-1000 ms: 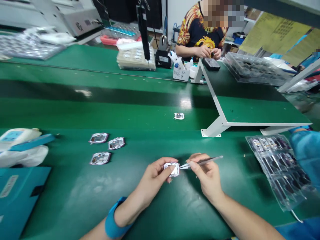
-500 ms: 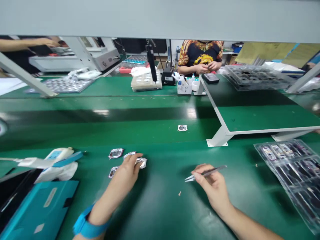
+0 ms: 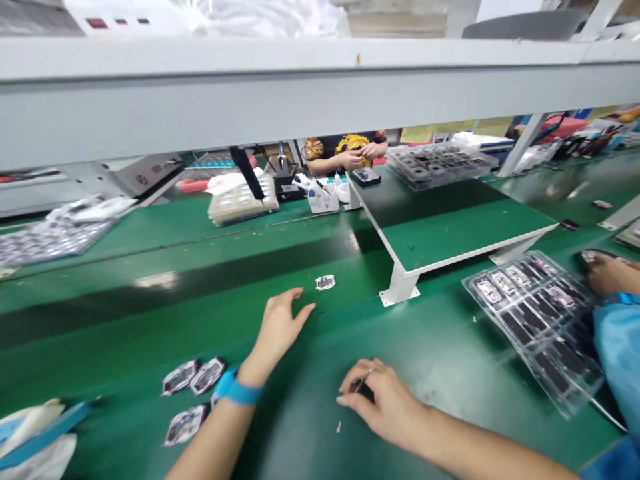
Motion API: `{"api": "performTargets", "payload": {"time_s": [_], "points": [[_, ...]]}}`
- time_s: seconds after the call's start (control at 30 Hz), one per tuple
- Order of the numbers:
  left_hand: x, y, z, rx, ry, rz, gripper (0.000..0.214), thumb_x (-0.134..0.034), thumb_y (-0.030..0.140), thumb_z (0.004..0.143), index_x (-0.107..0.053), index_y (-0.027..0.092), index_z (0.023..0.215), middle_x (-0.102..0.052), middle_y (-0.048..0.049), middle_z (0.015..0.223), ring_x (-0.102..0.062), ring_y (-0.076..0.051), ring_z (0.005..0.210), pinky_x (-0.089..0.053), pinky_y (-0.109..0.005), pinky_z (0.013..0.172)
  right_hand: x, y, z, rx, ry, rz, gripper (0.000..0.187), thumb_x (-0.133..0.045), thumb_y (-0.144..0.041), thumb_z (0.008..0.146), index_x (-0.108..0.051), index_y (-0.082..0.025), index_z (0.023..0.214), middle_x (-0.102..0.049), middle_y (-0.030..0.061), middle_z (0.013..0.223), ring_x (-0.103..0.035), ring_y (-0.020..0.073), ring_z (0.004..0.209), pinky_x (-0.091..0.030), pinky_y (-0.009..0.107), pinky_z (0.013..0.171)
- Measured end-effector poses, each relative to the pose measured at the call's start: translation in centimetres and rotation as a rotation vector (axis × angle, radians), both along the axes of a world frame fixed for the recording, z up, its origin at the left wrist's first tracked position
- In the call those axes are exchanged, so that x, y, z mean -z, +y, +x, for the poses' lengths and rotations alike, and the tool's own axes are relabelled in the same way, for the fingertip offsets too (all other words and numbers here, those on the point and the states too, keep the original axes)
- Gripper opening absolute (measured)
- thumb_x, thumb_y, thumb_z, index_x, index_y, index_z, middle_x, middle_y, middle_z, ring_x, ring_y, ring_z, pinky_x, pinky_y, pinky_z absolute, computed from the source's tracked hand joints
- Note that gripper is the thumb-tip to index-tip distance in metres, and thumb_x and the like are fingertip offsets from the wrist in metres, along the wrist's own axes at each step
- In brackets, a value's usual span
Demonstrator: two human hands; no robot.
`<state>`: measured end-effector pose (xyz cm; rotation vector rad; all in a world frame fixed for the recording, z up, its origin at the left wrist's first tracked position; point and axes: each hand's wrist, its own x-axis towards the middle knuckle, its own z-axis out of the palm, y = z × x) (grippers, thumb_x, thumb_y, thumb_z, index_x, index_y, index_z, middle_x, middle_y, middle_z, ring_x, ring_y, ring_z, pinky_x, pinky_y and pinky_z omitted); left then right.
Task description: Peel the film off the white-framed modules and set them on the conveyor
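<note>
My left hand [image 3: 280, 327], with a blue band at the wrist, is over the green work surface with thumb and fingers apart and nothing between them. Just beyond its fingertips lies a small white-framed electronic part [image 3: 325, 283]. My right hand [image 3: 383, 403] is closed around metal tweezers [image 3: 364, 380], mostly hidden by the fingers. Near it a tiny pale scrap [image 3: 339, 427] rests on the surface. To the left lie several similar dark-edged electronic parts [image 3: 184, 425], one partly hidden behind my left wrist.
A clear compartment tray [image 3: 520, 313] with parts lies at right, beside another person's hand [image 3: 613, 272] and blue sleeve. A raised green-topped stand [image 3: 450, 227] is beyond it. Overhead runs a grey beam [image 3: 300, 100]. Another person [image 3: 345, 157] works across the bench.
The view has swung right and up. My left hand has left the group of parts and moved forward to the single part. The tweezers have turned within my right hand.
</note>
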<state>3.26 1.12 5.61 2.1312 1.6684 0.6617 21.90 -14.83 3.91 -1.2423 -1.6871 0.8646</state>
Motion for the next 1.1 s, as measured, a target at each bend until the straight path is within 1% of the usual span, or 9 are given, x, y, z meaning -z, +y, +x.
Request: {"api": "performTargets", "payload": {"time_s": [0.1, 0.23, 0.33, 0.43, 0.5, 0.63, 0.8, 0.93, 1.1], "points": [[1.0, 2.6, 2.7, -0.039, -0.038, 0.017, 0.048, -0.066, 0.041, 0.077, -0.06, 0.011, 0.114, -0.063, -0.0199, 0.124, -0.042, -0.041, 0.127, -0.036, -0.052, 0.102, 0.0, 0.2, 0.1, -0.009, -0.016, 0.016, 0.005, -0.073, -0.018, 0.079, -0.07, -0.022, 0.079, -0.073, 0.0022, 0.076, -0.068, 0.0201, 0.07, -0.05, 0.03, 0.067], [0.8, 3.9, 3.8, -0.049, -0.14, -0.035, 0.039, -0.074, 0.037, 0.072, -0.067, 0.012, 0.1, -0.057, -0.0202, 0.133, -0.03, -0.049, 0.133, -0.029, -0.058, 0.104, -0.3, 0.3, 0.1, -0.005, -0.028, 0.001, 0.009, -0.076, -0.015, 0.075, -0.07, -0.021, 0.078, -0.073, 0.0017, 0.076, -0.069, 0.0201, 0.068, -0.051, 0.029, 0.066], [0.5, 3.3, 3.6, -0.02, -0.267, -0.093, 0.034, -0.076, 0.037, 0.068, -0.066, 0.014, 0.092, -0.065, -0.0174, 0.118, -0.041, -0.044, 0.128, -0.037, -0.054, 0.101, -0.4, 0.2, 0.0, -0.013, -0.038, -0.006, 0.01, -0.076, -0.014, 0.074, -0.07, -0.02, 0.078, -0.073, 0.003, 0.076, -0.069, 0.0214, 0.068, -0.052, 0.031, 0.067], [0.6, 0.9, 3.5, 0.033, -0.44, -0.193, 0.038, -0.074, 0.041, 0.067, -0.059, 0.017, 0.094, -0.071, -0.0104, 0.095, -0.064, -0.029, 0.1, -0.051, -0.042, 0.087, -0.6, 0.0, 0.0, 0.016, 0.054, 0.046, 0.004, -0.073, -0.017, 0.079, -0.07, -0.019, 0.082, -0.073, 0.0059, 0.08, -0.069, 0.0226, 0.074, -0.053, 0.033, 0.07], [0.6, -1.7, 3.4, 0.066, -0.551, -0.265, 0.04, -0.072, 0.042, 0.068, -0.056, 0.018, 0.096, -0.071, -0.0063, 0.089, -0.067, -0.022, 0.086, -0.054, -0.036, 0.081, -1.0, 0.0, 0.1, 0.068, 0.192, 0.093, 0.003, -0.07, -0.02, 0.083, -0.07, -0.019, 0.085, -0.072, 0.0067, 0.084, -0.069, 0.0217, 0.08, -0.053, 0.032, 0.074], [0.1, -7.8, 2.9, 0.119, -0.693, -0.437, 0.037, -0.074, 0.035, 0.068, -0.059, 0.017, 0.097, -0.07, -0.0045, 0.084, -0.067, -0.019, 0.078, -0.054, -0.031, 0.074, -1.9, 0.0, 0.6, 0.183, 0.406, 0.108, 0.002, -0.07, -0.023, 0.084, -0.069, -0.022, 0.085, -0.07, 0.0042, 0.083, -0.068, 0.0196, 0.081, -0.052, 0.032, 0.077], [0.0, -13.7, 2.3, 0.103, -0.694, -0.609, 0.036, -0.075, 0.028, 0.067, -0.063, 0.017, 0.099, -0.073, -0.0059, 0.089, -0.068, -0.022, 0.079, -0.054, -0.03, 0.07, -1.5, 0.1, 0.6, 0.202, 0.48, -0.019, 0.007, -0.072, -0.028, 0.081, -0.069, -0.021, 0.081, -0.07, 0.0033, 0.079, -0.066, 0.0193, 0.076, -0.052, 0.031, 0.071], [1.1, -16.0, 2.1, 0.075, -0.596, -0.576, 0.039, -0.073, 0.031, 0.068, -0.065, 0.017, 0.103, -0.074, -0.0074, 0.088, -0.068, -0.023, 0.074, -0.053, -0.029, 0.064, -1.1, -0.3, 0.2, 0.174, 0.437, -0.077, 0.007, -0.073, -0.027, 0.079, -0.07, -0.021, 0.08, -0.071, 0.0023, 0.077, -0.066, 0.0186, 0.074, -0.051, 0.03, 0.071], [1.2, -16.4, 2.2, 0.101, -0.6, -0.538, 0.035, -0.073, 0.029, 0.068, -0.067, 0.018, 0.101, -0.074, -0.006, 0.084, -0.067, -0.022, 0.071, -0.051, -0.027, 0.06, -1.1, -0.5, -0.2, 0.177, 0.408, -0.122, 0.007, -0.074, -0.026, 0.078, -0.07, -0.021, 0.078, -0.071, 0.0023, 0.076, -0.066, 0.0184, 0.073, -0.052, 0.029, 0.069]]}}
